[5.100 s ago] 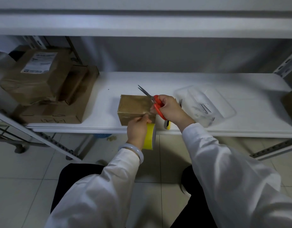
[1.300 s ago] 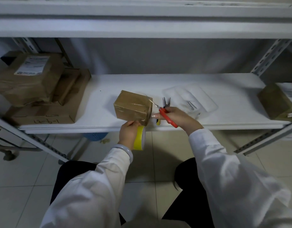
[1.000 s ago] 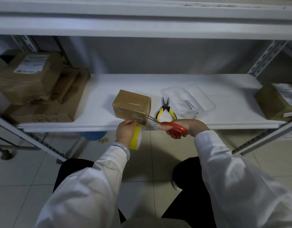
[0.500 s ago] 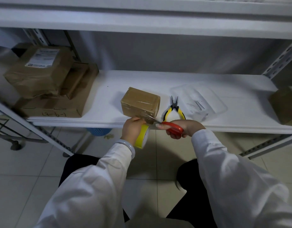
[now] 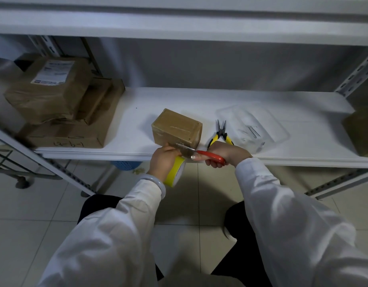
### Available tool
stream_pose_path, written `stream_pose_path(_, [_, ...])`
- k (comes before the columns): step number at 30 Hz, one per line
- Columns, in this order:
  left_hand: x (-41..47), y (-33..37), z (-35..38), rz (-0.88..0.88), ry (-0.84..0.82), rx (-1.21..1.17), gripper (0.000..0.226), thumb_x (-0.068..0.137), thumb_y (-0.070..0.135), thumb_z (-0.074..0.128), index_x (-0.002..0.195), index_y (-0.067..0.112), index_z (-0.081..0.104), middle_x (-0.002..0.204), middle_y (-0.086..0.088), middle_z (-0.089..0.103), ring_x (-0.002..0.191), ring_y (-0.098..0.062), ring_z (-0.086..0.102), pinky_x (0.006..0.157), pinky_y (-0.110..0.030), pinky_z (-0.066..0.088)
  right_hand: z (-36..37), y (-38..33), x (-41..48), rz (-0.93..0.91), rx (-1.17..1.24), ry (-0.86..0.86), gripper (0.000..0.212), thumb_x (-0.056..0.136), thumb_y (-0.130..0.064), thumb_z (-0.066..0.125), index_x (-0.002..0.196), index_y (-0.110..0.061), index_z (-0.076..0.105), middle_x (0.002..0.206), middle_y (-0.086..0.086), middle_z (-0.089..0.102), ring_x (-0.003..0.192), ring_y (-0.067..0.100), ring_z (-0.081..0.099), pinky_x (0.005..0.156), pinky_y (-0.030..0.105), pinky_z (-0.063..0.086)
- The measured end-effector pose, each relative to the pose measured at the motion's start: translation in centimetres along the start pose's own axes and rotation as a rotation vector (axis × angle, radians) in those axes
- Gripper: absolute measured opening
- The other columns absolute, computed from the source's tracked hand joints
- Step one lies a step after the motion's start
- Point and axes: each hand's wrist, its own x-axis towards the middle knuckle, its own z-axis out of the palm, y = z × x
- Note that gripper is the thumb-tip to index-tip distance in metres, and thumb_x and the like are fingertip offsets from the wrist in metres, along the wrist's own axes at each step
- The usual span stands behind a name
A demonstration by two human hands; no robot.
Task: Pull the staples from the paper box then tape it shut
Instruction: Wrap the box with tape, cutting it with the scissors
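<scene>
Just beyond the knuckles of the left hand (image 5: 164,159), the paper box (image 5: 177,128) sat close to the front lip of the white shelf (image 5: 282,159), its top glossy with tape. That hand gripped the yellow tape roll (image 5: 176,170), which hung below the lip. The right hand (image 5: 226,152) was closed round the red-handled scissors (image 5: 210,156), whose blades pointed across at the left thumb, where a strip seemed to run from box to roll. The likeliest slip was a nick to that thumb, the blade tips lying almost against it. A slack or twisted strip could fold on itself and stick. A tug from the roll might drag the light box over the lip. Just past the right hand lay the pliers (image 5: 220,133), and beyond them a clear tray (image 5: 268,123) holding loose staples (image 5: 251,129), near enough for a sleeve to sweep. Stacked cartons (image 5: 60,112) stood well off to the left-hand side. Between them and the box was bare shelf for sliding it back, though the upper shelf (image 5: 179,27) capped any lift.
</scene>
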Motion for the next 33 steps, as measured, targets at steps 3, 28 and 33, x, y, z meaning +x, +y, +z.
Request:
stream_pose_path(3, [0.1,-0.1,0.0,-0.013,0.020,-0.040,0.021,0.091,0.017,0.055,0.106,0.005,0.063,0.116,-0.016,0.063,0.111,-0.032,0.057,0.092,-0.033,0.042,0.3,0.2,0.1,-0.004,0.020,0.002,0.045,0.086,-0.046,0.060,0.061,-0.010,0.051,0.031,-0.007,0.047,0.028,0.005,0.041,0.037,0.009,0.032])
stream_pose_path(28, [0.1,-1.2,0.6,-0.040,0.077,0.043,0.022,0.090,0.017,0.052,0.098,0.002,0.066,0.105,-0.019,0.065,0.101,-0.034,0.057,0.082,-0.030,0.039,-1.2,-0.5,-2.1,-0.124,0.016,-0.154,0.047,0.076,-0.055,0.061,0.068,-0.010,0.052,0.061,0.006,0.049,0.052,0.016,0.044,0.056,0.023,0.035])
stream_pose_path(33, [0.2,-1.3,0.8,-0.021,0.068,0.012,0.018,0.089,0.013,0.054,0.094,0.001,0.066,0.105,-0.021,0.067,0.104,-0.036,0.058,0.092,-0.035,0.043,1.4,-2.6,-0.7,-0.408,0.117,0.502,0.039,0.068,-0.044,0.079,0.090,-0.020,0.059,0.083,-0.002,0.061,0.080,0.020,0.058,0.073,0.032,0.048])
